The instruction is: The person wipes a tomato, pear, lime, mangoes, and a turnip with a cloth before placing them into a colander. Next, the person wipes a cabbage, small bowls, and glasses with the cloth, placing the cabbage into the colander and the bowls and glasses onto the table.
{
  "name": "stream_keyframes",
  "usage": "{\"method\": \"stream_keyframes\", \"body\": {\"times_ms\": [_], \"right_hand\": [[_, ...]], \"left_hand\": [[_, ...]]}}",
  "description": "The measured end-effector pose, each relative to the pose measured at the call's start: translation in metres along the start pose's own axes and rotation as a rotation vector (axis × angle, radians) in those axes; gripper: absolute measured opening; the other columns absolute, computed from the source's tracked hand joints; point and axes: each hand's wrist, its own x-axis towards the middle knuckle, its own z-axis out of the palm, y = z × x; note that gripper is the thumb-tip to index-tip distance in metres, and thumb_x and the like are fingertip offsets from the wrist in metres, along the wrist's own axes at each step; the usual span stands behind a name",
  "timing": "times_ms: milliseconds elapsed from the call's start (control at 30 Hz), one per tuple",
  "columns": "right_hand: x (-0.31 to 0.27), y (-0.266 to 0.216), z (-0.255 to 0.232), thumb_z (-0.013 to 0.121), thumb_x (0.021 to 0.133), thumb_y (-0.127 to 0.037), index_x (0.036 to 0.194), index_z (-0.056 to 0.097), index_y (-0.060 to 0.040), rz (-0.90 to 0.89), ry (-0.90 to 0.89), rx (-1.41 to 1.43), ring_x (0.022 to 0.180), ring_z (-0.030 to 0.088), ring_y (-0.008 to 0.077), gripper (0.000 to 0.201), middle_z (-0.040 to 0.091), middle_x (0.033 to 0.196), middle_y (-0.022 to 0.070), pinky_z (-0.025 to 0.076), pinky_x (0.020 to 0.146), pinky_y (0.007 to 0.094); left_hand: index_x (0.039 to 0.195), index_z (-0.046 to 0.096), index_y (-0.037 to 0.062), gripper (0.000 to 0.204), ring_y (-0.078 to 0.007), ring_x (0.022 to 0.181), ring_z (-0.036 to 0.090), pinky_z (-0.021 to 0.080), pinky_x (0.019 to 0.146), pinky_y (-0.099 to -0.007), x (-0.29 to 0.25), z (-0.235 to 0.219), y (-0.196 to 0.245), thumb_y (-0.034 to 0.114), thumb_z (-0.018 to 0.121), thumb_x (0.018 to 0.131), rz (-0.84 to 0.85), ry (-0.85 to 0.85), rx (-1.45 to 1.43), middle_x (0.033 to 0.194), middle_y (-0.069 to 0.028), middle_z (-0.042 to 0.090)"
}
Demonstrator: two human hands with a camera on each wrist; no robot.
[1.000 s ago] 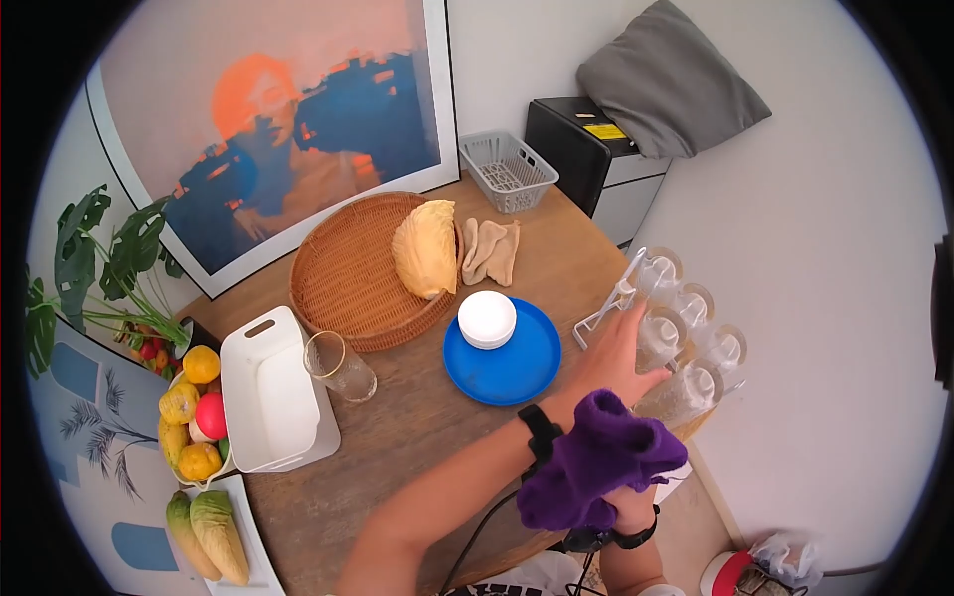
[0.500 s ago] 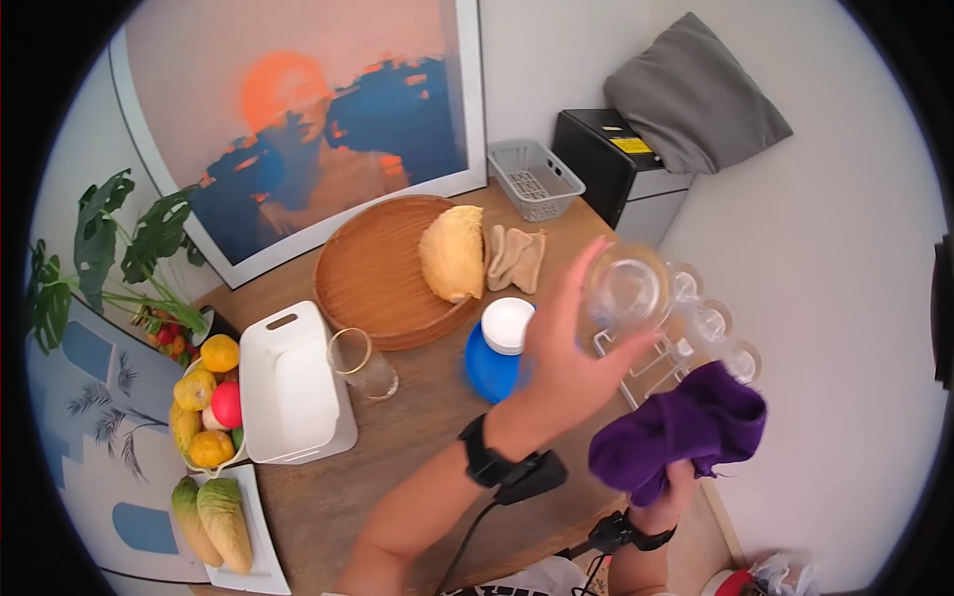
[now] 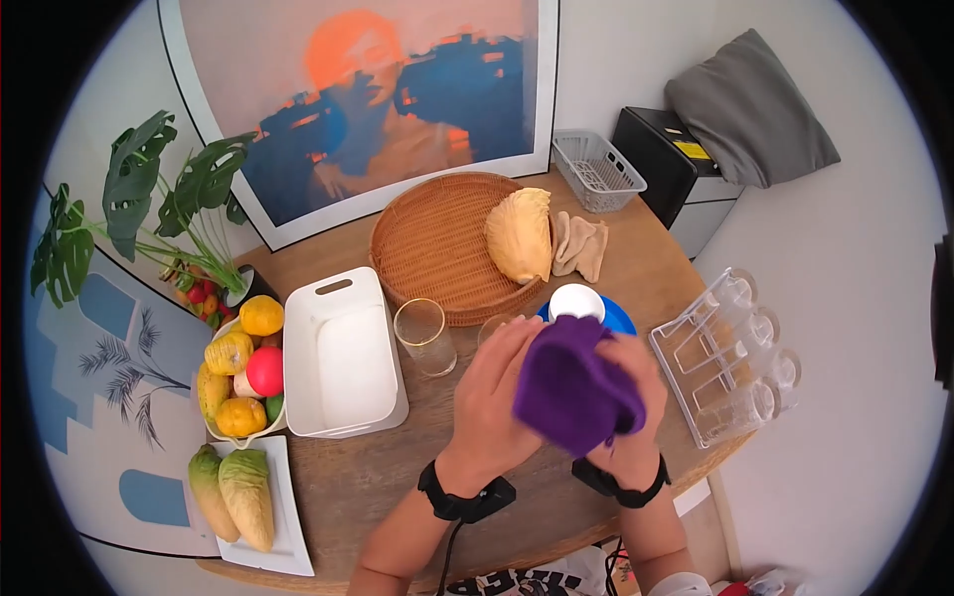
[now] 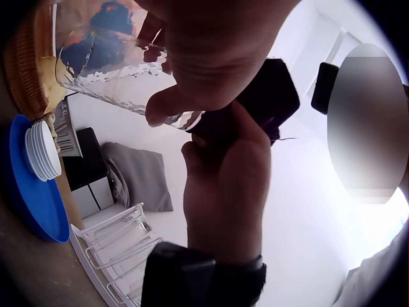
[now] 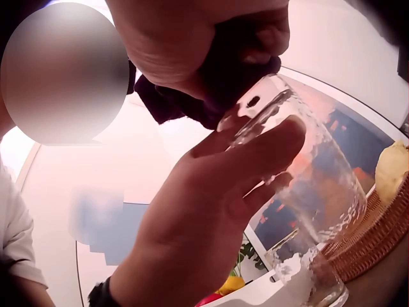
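In front of me, my left hand grips a clear textured drinking glass around its side, fingers and thumb curled on it. My right hand holds a bunched purple cloth against one end of that glass. Both hands are close together above the wooden table, and the cloth hides much of the glass in the head view. A white wire rack with several upturned glasses stands to the right. Another gold-rimmed glass stands on the table left of my hands.
Beyond my hands lies a blue plate with stacked white dishes. Behind are a wicker tray, a yellow half-moon item and a grey basket. At left are a white bin, a fruit bowl and a vegetable plate.
My left hand has taken a glass out of the rack and carried it left, in front of me. My right hand has brought the purple cloth to it. The head view has turned left.
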Motion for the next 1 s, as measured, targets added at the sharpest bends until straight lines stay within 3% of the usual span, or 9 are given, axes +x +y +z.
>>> {"method": "stream_keyframes", "body": {"times_ms": [167, 233, 333, 400, 500, 633, 700, 800, 1000], "right_hand": [[0.000, 0.011, 0.011, 0.074, 0.072, -0.014, 0.117, 0.055, 0.0014, 0.243, 0.166, 0.139, 0.096, 0.064, 0.0328, 0.051, 0.062, 0.106, 0.0208, 0.050, 0.087, 0.0361], [-0.004, 0.005, 0.016, 0.076, 0.072, -0.018, 0.116, 0.056, 0.0003, 0.037, 0.118, 0.011, 0.095, 0.064, 0.0335, 0.051, 0.062, 0.107, 0.0212, 0.050, 0.086, 0.0348], [-0.002, -0.017, 0.017, 0.078, 0.067, -0.018, 0.109, 0.061, -0.0033, -0.045, -0.229, 0.031, 0.093, 0.065, 0.0404, 0.048, 0.064, 0.105, 0.0207, 0.051, 0.086, 0.0398], [0.002, -0.019, 0.026, 0.077, 0.066, -0.017, 0.109, 0.062, -0.0044, -0.068, -0.185, 0.058, 0.094, 0.064, 0.0416, 0.047, 0.064, 0.103, 0.0204, 0.051, 0.085, 0.0420], [0.027, -0.012, 0.025, 0.077, 0.069, -0.020, 0.111, 0.060, -0.0002, -0.121, 0.026, -0.057, 0.092, 0.063, 0.0397, 0.049, 0.063, 0.103, 0.0209, 0.051, 0.085, 0.0393], [0.022, 0.002, 0.021, 0.078, 0.075, -0.015, 0.116, 0.057, 0.0019, 0.137, 0.160, 0.115, 0.100, 0.063, 0.0249, 0.049, 0.063, 0.111, 0.0140, 0.048, 0.090, 0.0348], [0.015, 0.000, 0.019, 0.080, 0.077, -0.009, 0.120, 0.054, 0.0017, 0.510, 0.215, 0.174, 0.103, 0.061, 0.0188, 0.051, 0.062, 0.115, 0.0095, 0.047, 0.092, 0.0330], [0.005, 0.007, 0.024, 0.080, 0.078, -0.005, 0.123, 0.053, 0.0010, 0.602, 0.309, 0.618, 0.103, 0.061, 0.0171, 0.053, 0.062, 0.115, 0.0085, 0.047, 0.093, 0.0315], [0.008, 0.015, 0.022, 0.077, 0.081, -0.003, 0.121, 0.057, -0.0012, 0.576, 0.244, 0.394, 0.104, 0.061, 0.0146, 0.045, 0.065, 0.113, 0.0061, 0.047, 0.093, 0.0302]], "left_hand": [[0.126, 0.057, -0.0009, 0.065, -0.0371, 0.119, 0.055, 0.047, 0.100, -0.0441, 0.000, -0.008, 0.000, -0.002, 0.074, 0.063, 0.032, 0.074, 0.125, 0.128, -0.0175, 0.057], [0.126, 0.057, 0.0001, 0.061, -0.0374, 0.120, 0.055, 0.046, 0.101, -0.0438, 0.003, -0.016, -0.004, 0.000, 0.073, 0.067, 0.014, 0.075, 0.123, 0.129, -0.0176, 0.057], [0.128, 0.056, 0.0013, 0.051, -0.0382, 0.121, 0.054, 0.045, 0.102, -0.0438, 0.000, -0.023, -0.016, 0.009, 0.067, 0.079, 0.031, 0.027, 0.129, 0.130, -0.0179, 0.056], [0.129, 0.055, 0.0006, 0.045, -0.0389, 0.121, 0.054, 0.044, 0.103, -0.0445, -0.005, -0.022, -0.024, 0.017, 0.060, 0.087, 0.056, -0.005, 0.003, 0.131, -0.0185, 0.056], [0.127, 0.055, -0.0009, 0.057, -0.0386, 0.121, 0.054, 0.045, 0.102, -0.0434, -0.003, -0.023, -0.009, 0.006, 0.071, 0.074, -0.025, -0.012, 0.020, 0.129, -0.0193, 0.056], [0.130, 0.051, 0.0010, 0.072, -0.0384, 0.119, 0.055, 0.047, 0.100, -0.0419, 0.003, -0.027, -0.003, -0.004, 0.075, 0.063, 0.027, 0.066, 0.007, 0.128, -0.0197, 0.056], [0.134, 0.047, 0.0039, 0.076, -0.0343, 0.122, 0.054, 0.045, 0.102, -0.0403, 0.001, -0.031, -0.003, -0.004, 0.077, 0.064, -0.031, 0.038, -0.165, 0.131, -0.0175, 0.054], [0.136, 0.043, 0.0031, 0.081, -0.0298, 0.124, 0.054, 0.042, 0.104, -0.0415, 0.004, -0.040, -0.005, 0.002, 0.084, 0.066, -0.123, -0.022, -0.460, 0.133, -0.0182, 0.054], [0.138, 0.038, 0.0028, 0.087, -0.0311, 0.127, 0.051, 0.038, 0.108, -0.0452, 0.004, -0.050, -0.011, 0.007, 0.087, 0.067, -0.220, -0.055, -0.758, 0.136, -0.0184, 0.051]]}}
